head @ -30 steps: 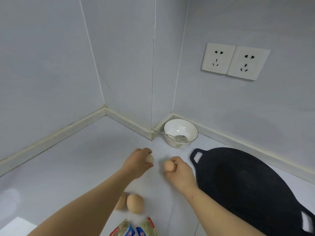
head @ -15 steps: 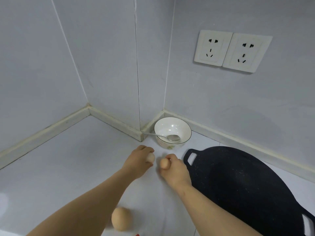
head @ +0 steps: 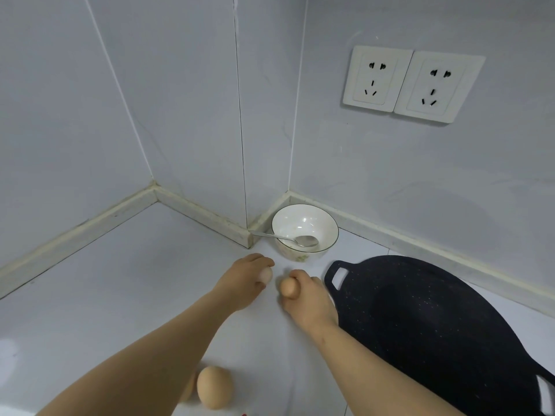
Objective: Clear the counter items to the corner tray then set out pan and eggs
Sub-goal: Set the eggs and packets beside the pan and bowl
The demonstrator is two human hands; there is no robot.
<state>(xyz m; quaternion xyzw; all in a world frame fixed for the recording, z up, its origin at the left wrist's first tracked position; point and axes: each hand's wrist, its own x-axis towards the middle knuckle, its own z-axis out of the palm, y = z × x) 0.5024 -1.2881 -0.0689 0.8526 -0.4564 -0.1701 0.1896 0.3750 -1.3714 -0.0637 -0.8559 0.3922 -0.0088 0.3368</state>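
left hand (head: 244,283) clamps pale egg (head: 266,275) | right hand (head: 309,298) clamps brown egg (head: 289,287) | we note both low over tabletop (head: 105,280), pan (head: 435,325) just right | loose egg (head: 214,387) nearer us

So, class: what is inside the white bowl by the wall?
A metal spoon lies in the white bowl, handle over the rim. Nothing else shows; the near wall hides part of the bottom.

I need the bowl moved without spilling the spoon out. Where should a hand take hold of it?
Grip the bowl by its right rim, coming from the right or from above. The spoon handle sticks out over the left rim, and the wall corner crowds the back, so the right side looks freest for the fingers.
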